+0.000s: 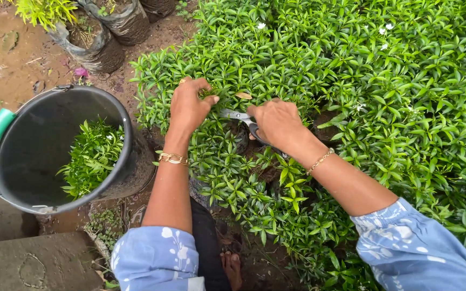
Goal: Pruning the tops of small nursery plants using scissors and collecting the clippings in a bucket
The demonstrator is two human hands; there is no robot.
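The person is crouching beside a big patch of small green plants (362, 81) with a few tiny white flowers. The left hand (189, 105) is reaching into the near edge of the plants, and its fingers are pinching a little green sprig (210, 93) at the top. A gold ring is sitting on one finger and a gold bracelet (173, 158) is sitting on that wrist. The right hand (277, 123) is just to the right of the left hand, low among the plants. It is closing around the dark handles of a pair of scissors (242, 119). The silver blades are pointing left, toward the pinched sprig, and their tips are nearly under the left hand. A thin gold chain is lying on the right wrist. Both arms are stretching forward from blue sleeves with white flower prints.

To the left of the plants a black bucket (33, 145) with a green grip on its handle is standing on muddy ground. A heap of cut green sprigs (91, 157) is lying inside it. Behind the bucket, black plastic grow bags (101, 46) are holding other plants. A bare foot is showing below the plants.
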